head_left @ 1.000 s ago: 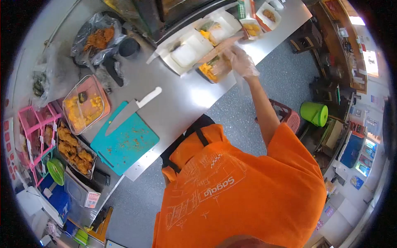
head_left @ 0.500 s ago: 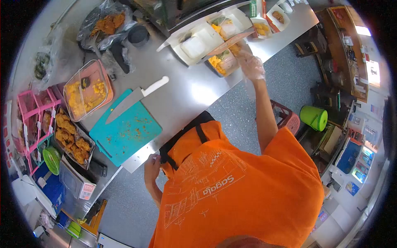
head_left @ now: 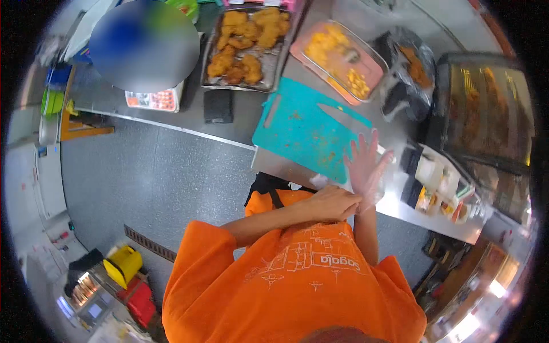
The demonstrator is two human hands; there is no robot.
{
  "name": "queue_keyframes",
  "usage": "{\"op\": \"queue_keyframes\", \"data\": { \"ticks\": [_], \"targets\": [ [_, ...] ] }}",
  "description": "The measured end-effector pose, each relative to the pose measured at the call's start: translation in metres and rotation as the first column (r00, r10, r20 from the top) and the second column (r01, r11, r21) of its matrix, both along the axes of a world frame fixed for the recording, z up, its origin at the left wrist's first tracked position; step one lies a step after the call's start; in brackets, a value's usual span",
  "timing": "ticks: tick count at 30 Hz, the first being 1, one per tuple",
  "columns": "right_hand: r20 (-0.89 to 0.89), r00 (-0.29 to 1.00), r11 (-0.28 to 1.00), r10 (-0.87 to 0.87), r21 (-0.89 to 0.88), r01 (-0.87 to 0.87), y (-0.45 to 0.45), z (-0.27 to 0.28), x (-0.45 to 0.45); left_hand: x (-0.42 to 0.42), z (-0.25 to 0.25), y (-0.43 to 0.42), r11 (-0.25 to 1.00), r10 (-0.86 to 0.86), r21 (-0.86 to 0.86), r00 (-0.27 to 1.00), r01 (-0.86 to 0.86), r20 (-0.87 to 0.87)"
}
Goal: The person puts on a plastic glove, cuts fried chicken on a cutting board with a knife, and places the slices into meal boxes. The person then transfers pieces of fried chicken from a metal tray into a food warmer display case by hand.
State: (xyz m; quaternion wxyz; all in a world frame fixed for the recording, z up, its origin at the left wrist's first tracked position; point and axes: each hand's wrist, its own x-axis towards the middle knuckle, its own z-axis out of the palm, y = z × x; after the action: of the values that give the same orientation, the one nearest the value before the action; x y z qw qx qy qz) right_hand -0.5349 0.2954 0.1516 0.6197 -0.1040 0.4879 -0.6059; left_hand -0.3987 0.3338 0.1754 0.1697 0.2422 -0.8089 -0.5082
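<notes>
R hand [head_left: 365, 169] had just come back from the food boxes [head_left: 428, 171], which lay off to its right; it held nothing, fingers spread, in a clear glove [head_left: 373, 188]. L hand [head_left: 333, 203], bare, was clenched at R wrist, apparently gripping the glove's cuff. So work seemed to've moved from boxes to glove. Cutting board [head_left: 300, 134] lay just fwd of L hand, chicken tray [head_left: 271, 66] further fwd-left.

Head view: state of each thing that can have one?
right hand: open, spread wide
glove: worn on right hand
left hand: closed at the glove's cuff
cutting board: flat, crumbs on it
knife: lying flat, handle hidden
glass container: part full, yellow pieces
metal tray: part full, fried pieces
plastic bag: crumpled
food box: open
display case: lit inside
</notes>
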Motion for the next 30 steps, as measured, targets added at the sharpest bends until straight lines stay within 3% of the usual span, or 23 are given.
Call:
{"op": "queue_keyframes", "data": {
  "ticks": [2, 4, 6, 9, 11, 13, 14, 15, 17, 19, 21, 23, 24, 25, 28, 29, 30],
  "targets": [
    [-0.102, 0.981, 0.985, 0.165, -0.024, -0.169, -0.032, -0.005, 0.021, 0.027, -0.007, -0.013, 0.992, 0.121, -0.046, 0.991, -0.118, 0.058],
    [-0.444, 0.833, 0.944, 0.33, 0.132, -0.303, -0.07, -0.027, 0.05, 0.06, -0.013, -0.03, 0.981, 0.193, -0.047, 0.971, -0.188, 0.144],
    [-0.543, 0.673, 0.839, 0.503, 0.12, -0.53, -0.115, -0.005, 0.089, 0.093, -0.03, -0.037, 0.96, 0.281, -0.013, 0.958, -0.28, 0.066],
    [-0.869, 0.283, 0.773, 0.407, 0.162, -0.614, -0.192, -0.026, 0.136, 0.151, -0.068, -0.032, 0.865, 0.501, 0.002, 0.865, -0.501, 0.02],
    [-0.977, 0.001, 0.735, 0.213, 0.16, -0.659, -0.245, -0.044, 0.164, 0.205, -0.084, -0.024, 0.764, 0.604, 0.133, 0.772, -0.632, 0.198],
    [-0.981, -0.059, 0.658, 0.185, 0.168, -0.734, -0.297, -0.056, 0.194, 0.254, -0.112, -0.001, 0.504, 0.82, -0.027, 0.469, -0.863, 0.327],
    [-0.982, -0.088, 0.618, 0.165, 0.172, -0.767, -0.319, -0.06, 0.208, 0.283, -0.138, 0.018, 0.412, 0.851, -0.072, 0.355, -0.908, 0.388],
    [-0.965, -0.2, 0.594, 0.167, 0.261, -0.761, -0.335, -0.055, 0.224, 0.312, -0.168, 0.043, 0.317, 0.866, -0.121, 0.234, -0.941, 0.442],
    [-0.895, -0.419, 0.547, 0.153, 0.43, -0.718, -0.361, -0.032, 0.263, 0.347, -0.216, 0.099, 0.118, 0.719, -0.102, 0.014, -0.988, 0.695],
    [-0.865, -0.501, 0.554, 0.022, 0.428, -0.715, -0.38, -0.041, 0.286, 0.358, -0.289, 0.18, 0.275, 0.648, -0.249, -0.012, -0.928, 0.761],
    [-0.806, -0.587, 0.549, -0.07, 0.46, -0.697, -0.399, -0.056, 0.299, 0.327, -0.255, 0.212, 0.117, 0.648, 0.098, 0.151, -0.988, 0.746],
    [-0.799, -0.598, 0.575, -0.062, 0.461, -0.676, -0.414, -0.054, 0.304, 0.303, -0.303, 0.266, -0.131, 0.387, 0.396, 0.32, -0.909, 0.865],
    [-0.798, -0.6, 0.587, -0.048, 0.464, -0.663, -0.419, -0.054, 0.306, 0.282, -0.273, 0.258, -0.21, 0.345, 0.401, 0.316, -0.892, 0.884],
    [-0.797, -0.603, 0.619, -0.029, 0.459, -0.637, -0.427, -0.053, 0.305, 0.267, -0.279, 0.274, -0.219, 0.441, 0.481, 0.354, -0.849, 0.825],
    [-0.779, -0.624, 0.721, 0.06, 0.466, -0.512, -0.445, -0.056, 0.265, 0.235, -0.283, 0.304, -0.249, 0.505, 0.541, 0.369, -0.804, 0.78],
    [-0.757, -0.652, 0.718, 0.046, 0.479, -0.506, -0.458, -0.082, 0.253, 0.232, -0.29, 0.306, -0.251, 0.536, 0.545, 0.354, -0.8, 0.767],
    [-0.84, -0.522, 0.698, 0.148, 0.463, -0.547, -0.458, -0.079, 0.244, 0.234, -0.299, 0.297, -0.244, 0.583, 0.546, 0.329, -0.801, 0.743]
  ]
}}
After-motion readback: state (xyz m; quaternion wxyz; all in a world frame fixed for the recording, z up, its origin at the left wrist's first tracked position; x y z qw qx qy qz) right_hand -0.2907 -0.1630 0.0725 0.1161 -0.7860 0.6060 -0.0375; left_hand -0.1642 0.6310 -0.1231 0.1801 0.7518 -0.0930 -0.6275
